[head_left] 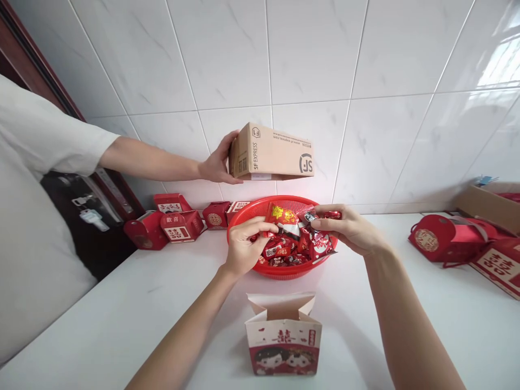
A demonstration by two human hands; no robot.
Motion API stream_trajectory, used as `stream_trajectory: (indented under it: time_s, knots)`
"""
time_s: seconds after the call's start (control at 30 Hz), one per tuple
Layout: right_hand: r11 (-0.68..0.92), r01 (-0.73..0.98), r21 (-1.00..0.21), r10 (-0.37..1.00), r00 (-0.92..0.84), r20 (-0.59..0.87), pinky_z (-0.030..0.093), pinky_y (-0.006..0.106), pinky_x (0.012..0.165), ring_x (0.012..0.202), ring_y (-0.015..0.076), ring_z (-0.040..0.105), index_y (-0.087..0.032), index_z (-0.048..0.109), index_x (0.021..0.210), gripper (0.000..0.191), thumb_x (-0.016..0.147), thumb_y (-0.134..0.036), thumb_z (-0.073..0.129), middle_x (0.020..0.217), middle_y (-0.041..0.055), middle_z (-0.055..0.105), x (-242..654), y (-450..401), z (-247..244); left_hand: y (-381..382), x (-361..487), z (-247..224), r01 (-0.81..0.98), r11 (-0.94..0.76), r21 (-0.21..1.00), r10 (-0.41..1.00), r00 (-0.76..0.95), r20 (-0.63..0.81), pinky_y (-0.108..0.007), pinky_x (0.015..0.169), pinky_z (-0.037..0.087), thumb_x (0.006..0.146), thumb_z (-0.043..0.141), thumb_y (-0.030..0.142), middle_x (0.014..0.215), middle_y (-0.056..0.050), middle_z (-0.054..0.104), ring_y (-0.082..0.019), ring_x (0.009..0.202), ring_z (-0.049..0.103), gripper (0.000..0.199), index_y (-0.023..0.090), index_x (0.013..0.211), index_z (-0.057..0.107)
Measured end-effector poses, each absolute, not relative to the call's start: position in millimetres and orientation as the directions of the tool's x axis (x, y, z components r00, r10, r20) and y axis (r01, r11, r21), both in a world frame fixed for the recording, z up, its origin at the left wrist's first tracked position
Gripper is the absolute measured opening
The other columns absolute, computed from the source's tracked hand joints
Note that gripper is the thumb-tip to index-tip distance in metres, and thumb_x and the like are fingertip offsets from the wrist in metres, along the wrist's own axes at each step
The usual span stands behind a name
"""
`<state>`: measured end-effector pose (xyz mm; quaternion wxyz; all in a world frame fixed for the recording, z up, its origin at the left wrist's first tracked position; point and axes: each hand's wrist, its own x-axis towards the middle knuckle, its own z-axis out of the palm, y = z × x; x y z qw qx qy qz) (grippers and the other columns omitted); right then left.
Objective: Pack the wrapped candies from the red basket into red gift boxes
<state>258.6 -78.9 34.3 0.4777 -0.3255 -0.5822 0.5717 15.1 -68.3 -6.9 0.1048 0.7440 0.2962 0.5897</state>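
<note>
A red plastic basket (280,275) full of wrapped candies (280,249) stands on the white counter. Over its left side, my left hand (246,244) is closed, thumb and fingers pinching a small red-wrapped candy (267,234). My right hand (349,227) reaches in from the right and pinches a dark and red candy packet (309,215) between thumb and fingers. Between them lies a red and yellow packet (282,214) on the pile. Nearer me, a white and red paper gift box (283,338) with two cartoon figures stands upright, its top open.
A co-worker's hand (219,162) holds a cardboard SF Express box (280,151) above the basket's far side. Red gift boxes (179,225) sit at the back left, and more red boxes (447,238) at the right beside a brown carton (479,200). A tiled wall (309,54) closes the back.
</note>
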Motion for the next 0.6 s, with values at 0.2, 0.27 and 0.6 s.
stream_trajectory:
  time_s: [0.2, 0.27, 0.6]
  knots:
    - [0.156, -0.135, -0.979, 0.938, -0.289, 0.189, 0.047, 0.022, 0.055, 0.063, 0.0123, 0.061, -0.017, 0.076, 0.080, 0.026, 0.064, -0.033, 0.089, 0.071, 0.0010, 0.070, 257.0, -78.6, 35.4, -73.7, 19.8, -0.5, 0.078, -0.699, 0.711, 0.714, 0.141, 0.686, -0.023, 0.058, 0.056, 0.078, 0.071, 0.026, 0.086, -0.004, 0.077, -0.016, 0.072, 0.070, 0.013, 0.020, 0.085, 0.079]
    - [0.159, -0.108, -0.981, 0.933, -0.309, 0.185, 0.049, 0.024, 0.059, 0.066, 0.0134, 0.062, -0.018, 0.075, 0.082, 0.027, 0.066, -0.035, 0.088, 0.075, 0.0014, 0.070, 256.2, -78.1, 34.7, -74.9, 22.2, 2.2, 0.069, -0.659, 0.749, 0.752, 0.097, 0.652, -0.024, 0.062, 0.058, 0.077, 0.076, 0.031, 0.084, -0.004, 0.077, -0.017, 0.074, 0.071, 0.013, 0.019, 0.083, 0.077]
    - [0.211, -0.197, -0.957, 0.959, -0.147, 0.242, 0.054, 0.029, 0.069, 0.074, 0.0166, 0.067, -0.021, 0.077, 0.086, 0.023, 0.071, -0.035, 0.086, 0.080, 0.0021, 0.072, 252.9, -72.2, 29.9, -64.8, 12.9, 9.8, 0.147, -0.700, 0.698, 0.687, -0.128, 0.716, -0.029, 0.084, 0.062, 0.077, 0.079, 0.030, 0.110, -0.006, 0.075, -0.022, 0.106, 0.071, 0.031, 0.020, 0.105, 0.071]
